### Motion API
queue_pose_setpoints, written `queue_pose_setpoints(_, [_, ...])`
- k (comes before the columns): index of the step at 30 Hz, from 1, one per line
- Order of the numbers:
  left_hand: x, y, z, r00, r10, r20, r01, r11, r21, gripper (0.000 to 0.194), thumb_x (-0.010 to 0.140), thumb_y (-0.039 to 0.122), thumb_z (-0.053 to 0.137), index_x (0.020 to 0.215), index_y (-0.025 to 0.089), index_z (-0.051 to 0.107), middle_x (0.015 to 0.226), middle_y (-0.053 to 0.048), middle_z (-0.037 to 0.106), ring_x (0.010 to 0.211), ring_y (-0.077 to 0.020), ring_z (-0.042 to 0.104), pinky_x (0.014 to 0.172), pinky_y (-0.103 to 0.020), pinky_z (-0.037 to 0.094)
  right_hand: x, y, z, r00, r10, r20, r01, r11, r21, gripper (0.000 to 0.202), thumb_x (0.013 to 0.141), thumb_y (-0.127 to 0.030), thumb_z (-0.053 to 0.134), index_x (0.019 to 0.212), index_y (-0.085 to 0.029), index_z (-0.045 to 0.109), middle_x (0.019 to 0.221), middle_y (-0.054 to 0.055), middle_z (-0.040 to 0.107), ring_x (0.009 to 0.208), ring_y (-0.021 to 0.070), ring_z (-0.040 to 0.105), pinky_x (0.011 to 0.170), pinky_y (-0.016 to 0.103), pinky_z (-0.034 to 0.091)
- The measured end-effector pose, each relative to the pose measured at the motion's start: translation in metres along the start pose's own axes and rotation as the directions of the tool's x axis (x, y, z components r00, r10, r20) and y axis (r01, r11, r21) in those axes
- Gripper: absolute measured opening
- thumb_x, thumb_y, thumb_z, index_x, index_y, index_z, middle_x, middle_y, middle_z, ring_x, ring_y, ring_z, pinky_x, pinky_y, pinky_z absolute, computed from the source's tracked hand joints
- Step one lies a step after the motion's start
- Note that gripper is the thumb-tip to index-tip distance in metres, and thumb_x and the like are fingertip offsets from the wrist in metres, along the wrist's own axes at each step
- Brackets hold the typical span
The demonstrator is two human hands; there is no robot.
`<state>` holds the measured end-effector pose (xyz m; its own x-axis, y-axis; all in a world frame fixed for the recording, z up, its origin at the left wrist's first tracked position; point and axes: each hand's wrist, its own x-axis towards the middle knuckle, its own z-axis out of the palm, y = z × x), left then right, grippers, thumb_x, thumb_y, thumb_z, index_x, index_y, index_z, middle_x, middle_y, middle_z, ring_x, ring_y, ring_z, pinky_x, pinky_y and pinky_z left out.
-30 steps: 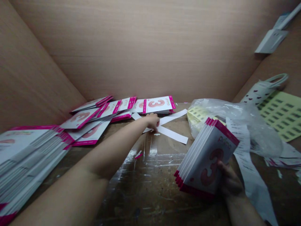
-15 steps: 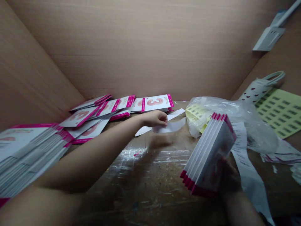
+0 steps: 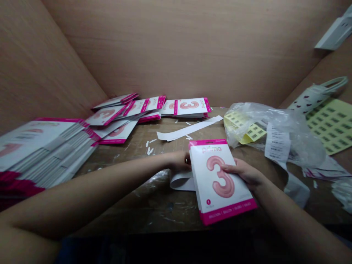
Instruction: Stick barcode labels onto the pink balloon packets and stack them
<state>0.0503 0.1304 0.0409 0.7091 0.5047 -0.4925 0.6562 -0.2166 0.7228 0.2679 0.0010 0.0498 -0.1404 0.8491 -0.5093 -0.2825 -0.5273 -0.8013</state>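
Note:
My right hand [image 3: 246, 174] grips a small stack of balloon packs [image 3: 220, 185], white with pink ends, the top one printed with a pink number 3. Its thumb lies across the front, and the other fingers are behind the packs. At the stack's left edge is my left hand [image 3: 180, 161], closed on a white paper strip [image 3: 183, 181] that curls below it and runs behind the packs. The packs partly hide its fingertips. Another white paper strip [image 3: 189, 128] lies flat on the table just beyond.
Many stacked balloon packs [image 3: 55, 146] fill the left side, and more packs [image 3: 191, 106] lie along the back panel. On the right are a clear plastic bag [image 3: 305, 143], yellow label sheets [image 3: 335, 123], a barcode label strip [image 3: 277, 143] and a heart-patterned pouch [image 3: 309, 97]. Paper scraps dot the brown tabletop [image 3: 132, 152].
My left hand has picked up a paper strip and brought it nearer, to the packs. My right hand has moved left and turned the stack so its printed front faces up.

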Motion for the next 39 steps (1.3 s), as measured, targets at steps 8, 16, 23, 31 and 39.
queue_pose_setpoints(8, [-0.068, -0.044, -0.018, 0.979, -0.137, 0.149, 0.157, 0.979, -0.131, 0.043, 0.059, 0.047, 0.069, 0.088, 0.017, 0.06, 0.077, -0.002, 0.062, 0.072, -0.0172, 0.053, 0.061, -0.024, 0.037, 0.025, 0.01, -0.005, 0.992, 0.076, -0.105, -0.085, 0.992, -0.092, 0.038, 0.061, -0.016, 0.076, 0.096, -0.01, 0.063, 0.092, 0.015, 0.07, 0.076, 0.0259, 0.068, 0.074, 0.039, 0.053])
queue_pose_setpoints(16, [-0.09, -0.071, -0.024, 0.953, -0.297, 0.054, 0.299, 0.954, -0.025, 0.034, 0.056, 0.049, 0.068, 0.067, 0.018, 0.06, 0.058, 0.001, 0.057, 0.053, -0.0138, 0.046, 0.05, -0.023, 0.031, 0.023, -0.012, 0.032, 0.994, 0.096, 0.046, -0.095, 0.995, -0.023, 0.036, 0.065, -0.017, 0.074, 0.099, -0.009, 0.063, 0.091, 0.014, 0.071, 0.075, 0.0251, 0.068, 0.072, 0.038, 0.054])
queue_pose_setpoints(23, [-0.072, -0.072, -0.028, 0.949, -0.306, 0.076, 0.309, 0.951, -0.032, 0.029, 0.052, 0.043, 0.07, 0.061, 0.018, 0.059, 0.057, -0.001, 0.058, 0.051, -0.0149, 0.048, 0.048, -0.024, 0.032, 0.058, 0.007, 0.072, 0.995, 0.054, -0.089, -0.061, 0.995, -0.08, 0.031, 0.064, -0.01, 0.071, 0.094, -0.009, 0.064, 0.088, 0.013, 0.071, 0.07, 0.0222, 0.067, 0.07, 0.035, 0.054])
queue_pose_setpoints(31, [-0.07, -0.068, -0.029, 0.94, -0.32, 0.117, 0.327, 0.943, -0.051, 0.032, 0.053, 0.047, 0.068, 0.06, 0.018, 0.055, 0.053, 0.001, 0.053, 0.049, -0.0133, 0.044, 0.048, -0.024, 0.031, 0.055, 0.016, 0.071, 0.995, 0.033, -0.097, -0.039, 0.997, -0.066, 0.032, 0.062, -0.01, 0.072, 0.093, -0.009, 0.065, 0.091, 0.013, 0.071, 0.073, 0.0228, 0.067, 0.069, 0.035, 0.054])
queue_pose_setpoints(39, [-0.069, -0.069, -0.029, 0.945, -0.313, 0.09, 0.317, 0.948, -0.028, 0.031, 0.056, 0.046, 0.067, 0.06, 0.018, 0.055, 0.055, 0.0, 0.053, 0.051, -0.0139, 0.044, 0.049, -0.025, 0.031, 0.059, 0.029, 0.068, 0.995, -0.039, -0.09, 0.028, 0.993, -0.118, 0.037, 0.06, -0.021, 0.075, 0.095, -0.013, 0.065, 0.095, 0.011, 0.07, 0.08, 0.0237, 0.066, 0.075, 0.037, 0.052])
